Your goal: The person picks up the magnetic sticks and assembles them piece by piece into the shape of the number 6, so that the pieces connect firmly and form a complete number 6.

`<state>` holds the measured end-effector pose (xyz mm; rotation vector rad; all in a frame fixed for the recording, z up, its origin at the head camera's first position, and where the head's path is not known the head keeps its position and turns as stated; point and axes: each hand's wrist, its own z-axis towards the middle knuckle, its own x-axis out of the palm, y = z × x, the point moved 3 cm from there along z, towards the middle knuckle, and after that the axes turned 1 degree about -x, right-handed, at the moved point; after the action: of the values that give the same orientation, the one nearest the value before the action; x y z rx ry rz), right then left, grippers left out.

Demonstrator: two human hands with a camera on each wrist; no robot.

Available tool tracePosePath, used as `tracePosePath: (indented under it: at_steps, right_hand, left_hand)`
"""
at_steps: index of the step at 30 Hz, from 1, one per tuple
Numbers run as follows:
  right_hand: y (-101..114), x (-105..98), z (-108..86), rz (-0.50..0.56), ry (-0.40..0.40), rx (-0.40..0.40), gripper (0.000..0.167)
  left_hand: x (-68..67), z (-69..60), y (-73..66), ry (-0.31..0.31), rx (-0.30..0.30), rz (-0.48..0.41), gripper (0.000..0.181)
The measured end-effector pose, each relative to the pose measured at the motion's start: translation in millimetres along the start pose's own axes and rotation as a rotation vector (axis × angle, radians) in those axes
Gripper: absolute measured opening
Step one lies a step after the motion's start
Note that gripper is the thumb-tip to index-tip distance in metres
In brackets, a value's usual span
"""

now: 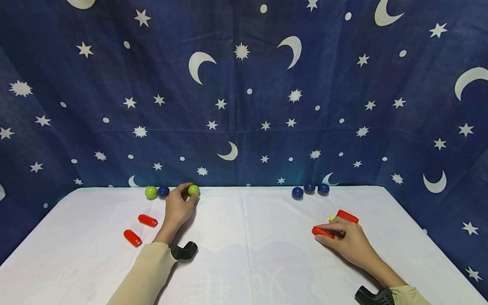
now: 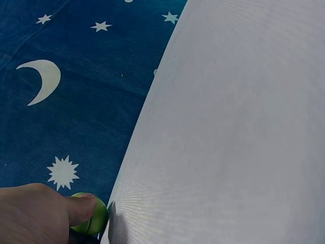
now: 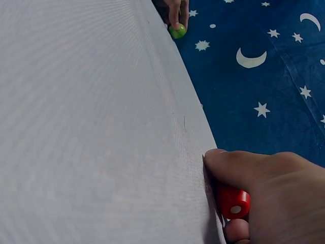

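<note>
In the head view my left hand [image 1: 178, 207] pinches a green ball [image 1: 194, 190] between thumb and fingers at the back edge of the white table. The same green ball [image 2: 91, 219] shows under the thumb in the left wrist view. To its left sit a blue ball [image 1: 163, 192] and another green ball [image 1: 151, 192]. My right hand [image 1: 354, 244] pinches a red rounded cylinder [image 1: 321, 232] over the right side of the table; a pale dot marks that cylinder's end [image 3: 235, 209]. Just behind this hand are a second red cylinder [image 1: 347, 216] and a mostly hidden yellow thing [image 1: 332, 218].
Three blue balls [image 1: 309, 188] stand together at the back right. On the left lie two red rounded cylinders [image 1: 147, 220], near my left forearm. A dark blue cloth [image 1: 260, 143] with moons and stars rises behind the white table [image 1: 247, 260].
</note>
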<state>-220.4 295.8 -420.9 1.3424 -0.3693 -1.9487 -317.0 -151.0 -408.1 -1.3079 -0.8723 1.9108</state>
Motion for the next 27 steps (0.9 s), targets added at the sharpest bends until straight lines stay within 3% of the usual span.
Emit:
tracePosePath:
  at_steps: [10,15,20,27]
  right_hand:
    - [5.0,-0.9,0.2,0.018,-0.021,-0.022,0.025]
    - [5.7,-0.8,0.5,0.026,-0.025,-0.023,0.024]
    - [4.6,-0.6,0.6,0.026,-0.029,-0.020,0.024]
    - [4.7,-0.4,0.1,0.030,-0.025,-0.016,0.024]
  left_hand:
    - [0.7,0.5,-0.5,-0.019,0.009,-0.014,0.040]
    - [5.0,0.4,-8.0,-0.004,0.030,-0.023,0.040]
    - [18.5,2.2,-24.7,0.040,0.052,-0.041,0.041]
    - [47.8,1.6,-48.2,0.128,0.068,-0.100,0.038]
